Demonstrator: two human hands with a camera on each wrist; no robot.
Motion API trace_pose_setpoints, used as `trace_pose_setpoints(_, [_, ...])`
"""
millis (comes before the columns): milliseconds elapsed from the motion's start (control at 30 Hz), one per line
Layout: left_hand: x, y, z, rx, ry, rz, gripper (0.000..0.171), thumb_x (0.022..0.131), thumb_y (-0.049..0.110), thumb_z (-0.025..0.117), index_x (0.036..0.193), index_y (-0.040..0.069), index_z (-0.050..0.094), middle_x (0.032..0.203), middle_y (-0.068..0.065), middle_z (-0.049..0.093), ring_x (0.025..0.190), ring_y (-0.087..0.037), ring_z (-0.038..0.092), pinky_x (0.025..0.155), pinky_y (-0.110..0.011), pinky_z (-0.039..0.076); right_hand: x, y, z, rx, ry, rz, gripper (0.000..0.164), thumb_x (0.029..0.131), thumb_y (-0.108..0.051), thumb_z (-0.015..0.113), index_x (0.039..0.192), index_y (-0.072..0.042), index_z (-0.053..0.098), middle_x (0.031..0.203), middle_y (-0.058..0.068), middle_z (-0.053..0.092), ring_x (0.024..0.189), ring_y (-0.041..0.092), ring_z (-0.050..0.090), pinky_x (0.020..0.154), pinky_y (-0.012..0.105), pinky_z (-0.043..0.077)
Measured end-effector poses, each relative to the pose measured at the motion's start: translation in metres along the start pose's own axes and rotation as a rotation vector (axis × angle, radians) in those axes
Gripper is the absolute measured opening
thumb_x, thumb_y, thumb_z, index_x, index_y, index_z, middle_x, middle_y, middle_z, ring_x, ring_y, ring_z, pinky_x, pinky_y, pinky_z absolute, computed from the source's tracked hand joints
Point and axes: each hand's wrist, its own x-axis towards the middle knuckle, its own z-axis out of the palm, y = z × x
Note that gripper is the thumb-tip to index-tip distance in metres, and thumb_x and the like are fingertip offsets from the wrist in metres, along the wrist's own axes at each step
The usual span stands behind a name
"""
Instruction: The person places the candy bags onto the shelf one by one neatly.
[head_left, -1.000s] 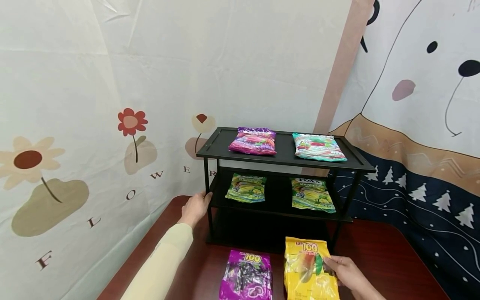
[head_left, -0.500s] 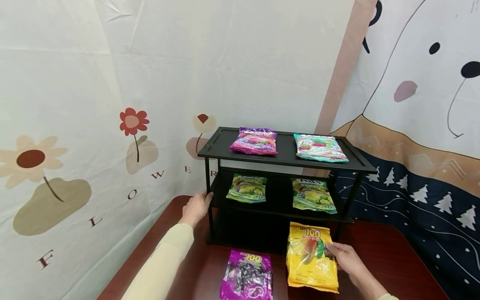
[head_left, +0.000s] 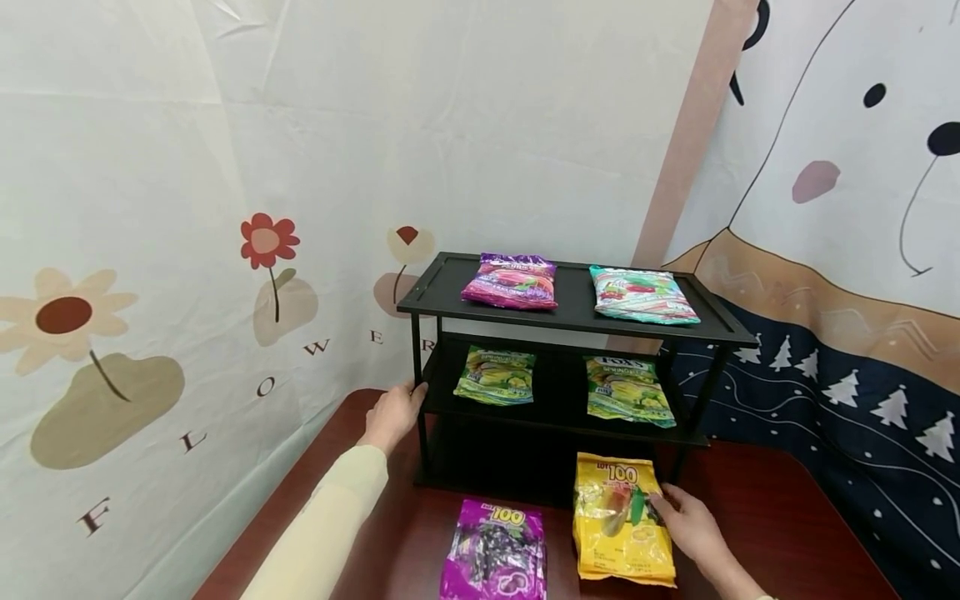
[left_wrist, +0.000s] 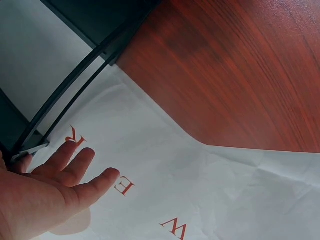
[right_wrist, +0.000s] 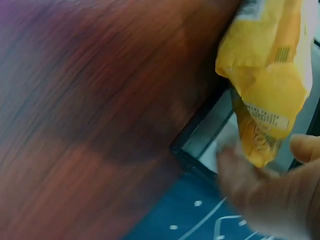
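Observation:
In the head view my left hand point(head_left: 392, 417) holds the left edge of a black three-tier rack point(head_left: 420, 358) at its middle shelf. The left wrist view shows my left hand's point(left_wrist: 55, 195) other fingers loosely extended, away from the frame. My right hand point(head_left: 693, 527) holds the right edge of a yellow candy bag point(head_left: 622, 550), thumb at its front and fingers mostly behind. The bag's top overlaps the rack's bottom shelf. In the right wrist view the bag's pointed edge point(right_wrist: 260, 145) lies between my thumb and blurred fingers.
A purple candy bag point(head_left: 495, 554) lies on the red-brown table point(head_left: 757, 508). A purple-pink bag point(head_left: 512, 283) and a turquoise bag point(head_left: 645, 296) lie on the top shelf. Two green bags, left point(head_left: 495, 377) and right point(head_left: 628, 392), lie on the middle shelf. Printed cloths point(head_left: 225, 150) hang behind.
The yellow bag first moved up and forward toward the bottom shelf with my right hand, then dropped slightly. My right fingers shifted on its edge. My left hand stayed at the rack.

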Motion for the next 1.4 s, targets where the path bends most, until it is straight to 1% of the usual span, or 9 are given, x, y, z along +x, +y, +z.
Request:
trace_pose_setpoints(133, [0.0,0.0,0.0,0.003,-0.009,-0.004,0.051,0.108,0.039,0.037,0.145,0.008,0.051,0.134,-0.024,0.058,0.122,-0.047,0.052,0.101,-0.07,0.03,-0.018,-0.003,0.005,-0.339,0.157,-0.193,0.063,0.099,-0.032,0.06,0.141,0.012,0.045,0.135,0.039,0.046,0.119,0.055,0.048,0.089,0.065,0.042])
trace_pose_setpoints(333, [0.001,0.0,0.001,0.006,0.005,-0.003,0.048,0.108,0.039,0.038,0.14,0.008,0.055,0.132,-0.024,0.06,0.12,-0.047,0.053,0.1,-0.07,0.032,-0.042,0.006,0.025,-0.589,0.348,-0.649,0.041,0.084,-0.026,0.079,0.121,-0.009,0.071,0.118,0.013,0.064,0.105,0.035,0.061,0.081,0.058,0.047])
trace_pose_setpoints(500, [0.0,0.001,0.0,0.004,0.008,-0.003,0.046,0.108,0.039,0.038,0.137,0.009,0.058,0.13,-0.023,0.061,0.119,-0.047,0.054,0.099,-0.07,0.032,-0.047,0.018,0.036,-0.759,0.386,-0.998,0.036,0.077,-0.044,0.082,0.105,-0.023,0.074,0.099,-0.007,0.064,0.089,0.014,0.061,0.074,0.04,0.049])
trace_pose_setpoints(667, [-0.001,0.001,0.0,0.006,0.012,0.004,0.045,0.108,0.038,0.038,0.135,0.009,0.059,0.129,-0.023,0.061,0.119,-0.047,0.055,0.099,-0.07,0.032,-0.044,0.026,0.037,-0.934,0.303,-1.208,0.043,0.08,-0.057,0.077,0.11,-0.027,0.069,0.096,-0.007,0.059,0.083,0.012,0.057,0.066,0.033,0.044])
trace_pose_setpoints(800, [-0.002,0.002,0.0,0.007,0.017,0.003,0.044,0.108,0.038,0.039,0.132,0.009,0.06,0.128,-0.022,0.062,0.117,-0.046,0.056,0.098,-0.069,0.033,-0.043,0.028,0.037,-0.995,0.237,-1.24,0.044,0.087,-0.059,0.067,0.116,-0.026,0.065,0.099,-0.005,0.059,0.084,0.013,0.056,0.064,0.031,0.042])
trace_pose_setpoints(1000, [-0.003,0.003,-0.001,0.014,0.014,-0.006,0.047,0.108,0.038,0.038,0.137,0.008,0.058,0.129,-0.024,0.061,0.119,-0.046,0.054,0.099,-0.069,0.033,-0.047,0.028,0.04,-0.965,0.25,-1.172,0.061,0.087,-0.078,0.048,0.111,-0.026,0.068,0.099,-0.007,0.06,0.084,0.012,0.055,0.067,0.032,0.045])
trace_pose_setpoints(1167, [-0.004,0.003,-0.001,0.015,0.015,-0.003,0.046,0.108,0.038,0.038,0.136,0.008,0.059,0.126,-0.023,0.063,0.117,-0.046,0.056,0.097,-0.069,0.034,-0.048,0.027,0.042,-0.924,0.359,-1.151,0.069,0.079,-0.084,0.05,0.108,-0.026,0.071,0.101,-0.008,0.061,0.086,0.012,0.057,0.067,0.033,0.046])
trace_pose_setpoints(1267, [-0.004,0.002,-0.001,0.017,0.019,0.002,0.045,0.108,0.038,0.038,0.131,0.007,0.062,0.123,-0.022,0.064,0.115,-0.045,0.057,0.096,-0.069,0.035,-0.045,0.024,0.041,-0.888,0.42,-1.158,0.062,0.077,-0.075,0.063,0.11,-0.024,0.073,0.101,-0.006,0.063,0.086,0.014,0.06,0.066,0.034,0.048])
trace_pose_setpoints(1400, [-0.003,0.001,0.0,0.014,0.019,-0.001,0.046,0.108,0.038,0.038,0.132,0.007,0.061,0.125,-0.022,0.064,0.116,-0.045,0.056,0.097,-0.069,0.034,-0.04,0.018,0.043,-0.87,0.474,-1.16,0.045,0.106,-0.048,0.038,0.11,-0.021,0.075,0.098,-0.004,0.065,0.084,0.017,0.063,0.064,0.037,0.05])
